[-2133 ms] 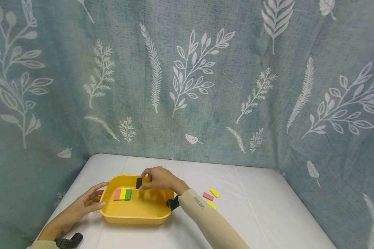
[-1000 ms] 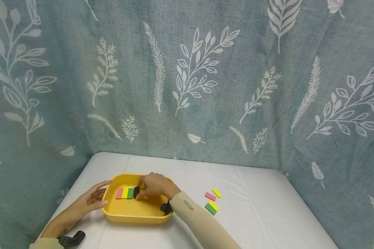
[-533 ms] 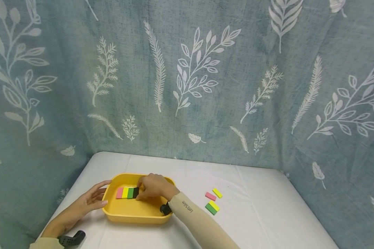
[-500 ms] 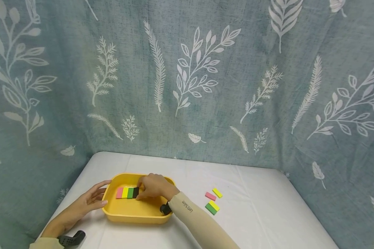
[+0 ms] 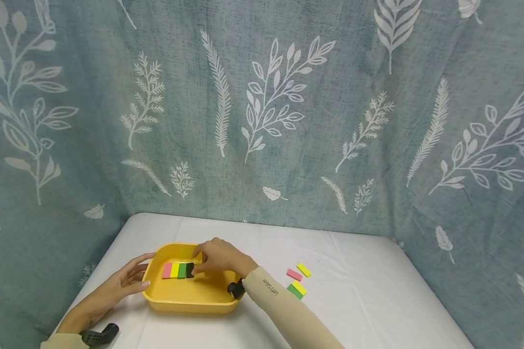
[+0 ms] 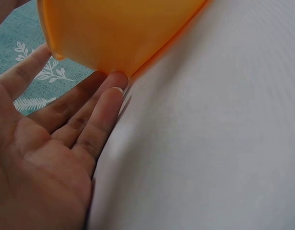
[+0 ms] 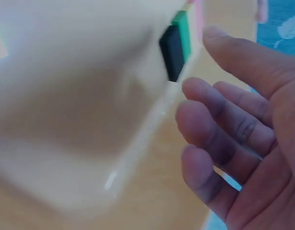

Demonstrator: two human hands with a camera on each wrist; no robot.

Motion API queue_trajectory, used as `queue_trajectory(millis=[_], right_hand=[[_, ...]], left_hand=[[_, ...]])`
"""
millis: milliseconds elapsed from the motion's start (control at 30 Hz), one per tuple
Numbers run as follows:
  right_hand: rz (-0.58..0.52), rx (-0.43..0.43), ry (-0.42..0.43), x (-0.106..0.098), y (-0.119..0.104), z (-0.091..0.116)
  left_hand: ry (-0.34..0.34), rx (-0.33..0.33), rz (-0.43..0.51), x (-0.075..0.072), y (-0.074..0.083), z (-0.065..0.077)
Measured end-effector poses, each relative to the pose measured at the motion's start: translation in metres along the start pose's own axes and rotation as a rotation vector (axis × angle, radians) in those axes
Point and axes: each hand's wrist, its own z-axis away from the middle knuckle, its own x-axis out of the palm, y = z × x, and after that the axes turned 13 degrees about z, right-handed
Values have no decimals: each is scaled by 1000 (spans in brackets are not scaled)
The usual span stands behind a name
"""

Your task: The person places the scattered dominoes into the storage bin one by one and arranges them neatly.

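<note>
A yellow tray [image 5: 192, 307] stands on the white-covered table. Inside it, a pink block [image 5: 166, 271], a yellow block [image 5: 174, 270], a green block [image 5: 182, 270] and a black block [image 5: 189, 270] lie side by side in a row. My right hand [image 5: 221, 257] hovers over the tray, just right of the black block. In the right wrist view its loosely bent fingers [image 7: 197, 122] are apart from the black block [image 7: 172, 53] and hold nothing. My left hand [image 5: 121, 285] touches the tray's left side with extended fingers; the left wrist view shows fingertips against the tray wall [image 6: 113, 43].
Right of the tray on the table [image 5: 353, 291] lie a loose pink block [image 5: 294, 275], a yellow block [image 5: 303, 270], and another yellow block [image 5: 299, 287] against a green block [image 5: 294, 292]. A patterned curtain [image 5: 262, 121] hangs behind and at the sides.
My right hand brought the black block down into the tray and set it against the green one. It has now let go and lifted slightly. My left hand stays at the tray's side.
</note>
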Motion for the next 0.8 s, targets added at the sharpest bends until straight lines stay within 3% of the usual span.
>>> queue_trajectory(millis=[433, 800], right_hand=[[-48, -30, 110, -36, 34, 59], [-26, 25, 252, -41, 71, 116]], left_hand=[[6, -20, -5, -1, 0, 2], [11, -32, -3, 0, 1, -1]])
